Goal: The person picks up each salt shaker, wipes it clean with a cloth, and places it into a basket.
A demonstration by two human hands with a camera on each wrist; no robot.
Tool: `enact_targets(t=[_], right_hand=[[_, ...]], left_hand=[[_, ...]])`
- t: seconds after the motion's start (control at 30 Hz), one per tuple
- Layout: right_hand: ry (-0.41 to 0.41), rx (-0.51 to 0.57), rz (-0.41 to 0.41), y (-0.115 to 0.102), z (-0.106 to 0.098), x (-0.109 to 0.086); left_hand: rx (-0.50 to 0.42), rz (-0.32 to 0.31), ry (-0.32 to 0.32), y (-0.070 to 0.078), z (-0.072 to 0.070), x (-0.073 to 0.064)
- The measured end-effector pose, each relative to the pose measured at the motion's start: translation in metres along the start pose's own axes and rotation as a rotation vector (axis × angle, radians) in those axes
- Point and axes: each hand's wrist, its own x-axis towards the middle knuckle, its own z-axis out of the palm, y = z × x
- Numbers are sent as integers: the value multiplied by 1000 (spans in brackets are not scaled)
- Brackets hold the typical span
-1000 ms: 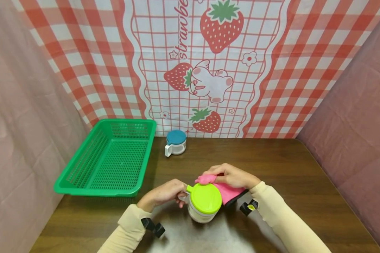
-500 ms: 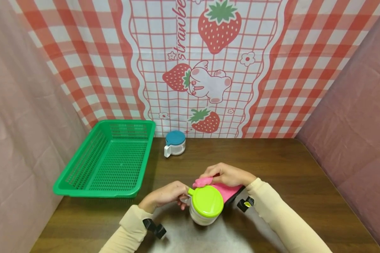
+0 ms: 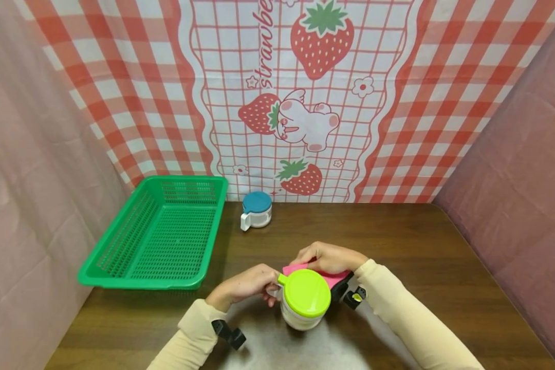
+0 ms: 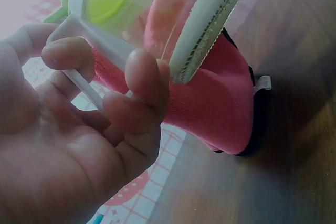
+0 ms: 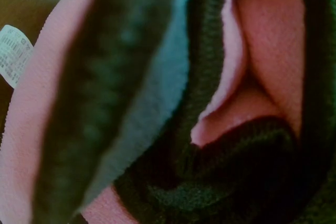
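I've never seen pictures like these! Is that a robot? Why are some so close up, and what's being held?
No robot here! Each grip is a person's bare hand. The wide view comes from a camera on the person's head, looking down. The close views come from a camera on each wrist; the right one is mostly filled with blurry cloth.

The left grip has fingers curled round the handle of a green-lidded jar. The right grip holds a pink cloth beside that jar.

On the brown table there's also a green basket over to the left, and a smaller-looking blue-lidded jar at the back.
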Motion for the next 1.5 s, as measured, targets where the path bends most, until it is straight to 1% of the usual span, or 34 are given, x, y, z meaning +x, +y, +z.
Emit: enact_targets(t=[0.1,0.27,0.4,0.5,0.63,0.7,0.83,0.93,1.03,1.1,1.27,1.43,1.5], right_hand=[[-1,-1,14,0,1,0],[-6,12,30,0,2,2],[-14,29,17,4,3,2],[-4,28,-8,7,2,-1],[52,21,-16,11,1,-5],[87,39,-10,13,2,-7],[151,117,29,12,5,-9],[178,167,70,9,6,-9],[191,187,105,6,6,-8],[200,180,116,3,4,-8],[234,125,106,-1,1,-8],[253,153,106,-3,2,-11],[260,156,91,-3,3,-12]], left_hand=[[-7,-7,7,2,0,0],[-26,0,10,1,-2,-1],[-58,1,21,3,-3,-2],[-88,21,27,5,-4,-4],[-128,48,29,6,-7,-6],[-147,49,32,7,-8,-6],[-164,48,40,6,-11,-6],[-172,48,46,6,-12,-6],[-174,42,45,5,-13,-6],[-169,36,44,5,-13,-6],[-148,16,51,2,-12,-6],[-136,3,62,1,-12,-6],[-137,1,67,1,-12,-6]])
